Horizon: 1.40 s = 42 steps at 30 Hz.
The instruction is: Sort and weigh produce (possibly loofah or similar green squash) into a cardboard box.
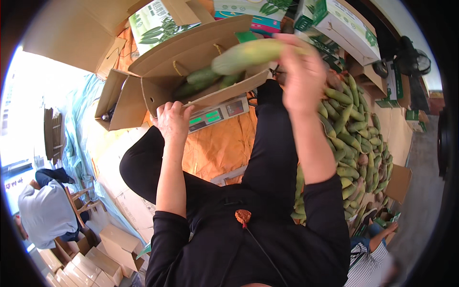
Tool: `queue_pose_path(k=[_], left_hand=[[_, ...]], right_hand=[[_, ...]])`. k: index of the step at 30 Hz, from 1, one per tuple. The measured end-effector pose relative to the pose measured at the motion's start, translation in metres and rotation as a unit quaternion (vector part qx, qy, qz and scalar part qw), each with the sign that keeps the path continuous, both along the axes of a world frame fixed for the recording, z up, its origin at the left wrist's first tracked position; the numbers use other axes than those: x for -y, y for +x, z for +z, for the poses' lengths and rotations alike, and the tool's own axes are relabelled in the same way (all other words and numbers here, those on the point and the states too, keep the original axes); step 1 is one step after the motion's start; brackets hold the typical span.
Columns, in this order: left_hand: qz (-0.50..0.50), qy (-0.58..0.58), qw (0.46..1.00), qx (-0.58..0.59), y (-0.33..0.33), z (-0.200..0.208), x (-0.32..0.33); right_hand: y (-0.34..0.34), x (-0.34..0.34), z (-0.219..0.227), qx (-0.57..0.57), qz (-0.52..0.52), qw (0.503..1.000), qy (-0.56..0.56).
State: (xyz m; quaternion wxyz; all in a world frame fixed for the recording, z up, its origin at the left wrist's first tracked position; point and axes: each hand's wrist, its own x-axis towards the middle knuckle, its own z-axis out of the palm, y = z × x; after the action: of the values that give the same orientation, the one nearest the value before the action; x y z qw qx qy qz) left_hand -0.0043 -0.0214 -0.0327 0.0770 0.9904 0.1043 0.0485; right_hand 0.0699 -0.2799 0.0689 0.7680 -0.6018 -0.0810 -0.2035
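A long green radish [244, 55] with a paler end is gripped by my right hand [302, 71], above the right part of an open cardboard box [193, 50]. That hand and the radish are blurred by motion. Inside the box lie several green radishes [202, 75], and yellow cord loops show on its far wall. My left hand [173, 118] holds the near edge of the box at its left corner, fingers bent over the rim. Beneath the box, a scale [224, 115] with lit green displays sticks out toward me.
A big pile of green radishes [356, 138] lies to my right. Printed cartons [346, 31] stand at the back, near a black fan [413, 60]. Two other people [48, 213] are at the lower left and lower right. Cardboard boxes [119, 244] stack at lower left.
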Motion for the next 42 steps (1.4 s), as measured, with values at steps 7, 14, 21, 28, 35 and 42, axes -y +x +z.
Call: queue_pose_path(k=[7, 14, 21, 28, 35, 42], left_hand=[[-0.013, 0.031, 0.999, 0.025, 0.003, -0.011, 0.001], [-0.017, 0.042, 0.999, -0.004, 0.003, -0.011, 0.002], [-0.003, 0.057, 0.998, -0.013, 0.005, -0.014, -0.002], [-0.028, 0.048, 0.998, -0.006, 0.008, -0.029, 0.006], [-0.006, 0.084, 0.996, -0.026, 0.005, -0.019, -0.013], [-0.019, 0.072, 0.997, 0.003, 0.005, -0.017, -0.009]], right_hand=[[0.019, -0.032, -0.052, -0.192, 0.130, 0.969, -0.081], [-0.011, 0.095, -0.047, -0.222, 0.047, 0.968, -0.112], [-0.107, 0.226, -0.158, -0.414, -0.128, 0.864, -0.259], [-0.284, 0.307, -0.331, -0.555, -0.177, 0.665, -0.468], [-0.318, 0.268, -0.337, -0.691, -0.278, 0.663, -0.074], [-0.305, 0.335, -0.357, -0.594, -0.462, 0.651, -0.102]])
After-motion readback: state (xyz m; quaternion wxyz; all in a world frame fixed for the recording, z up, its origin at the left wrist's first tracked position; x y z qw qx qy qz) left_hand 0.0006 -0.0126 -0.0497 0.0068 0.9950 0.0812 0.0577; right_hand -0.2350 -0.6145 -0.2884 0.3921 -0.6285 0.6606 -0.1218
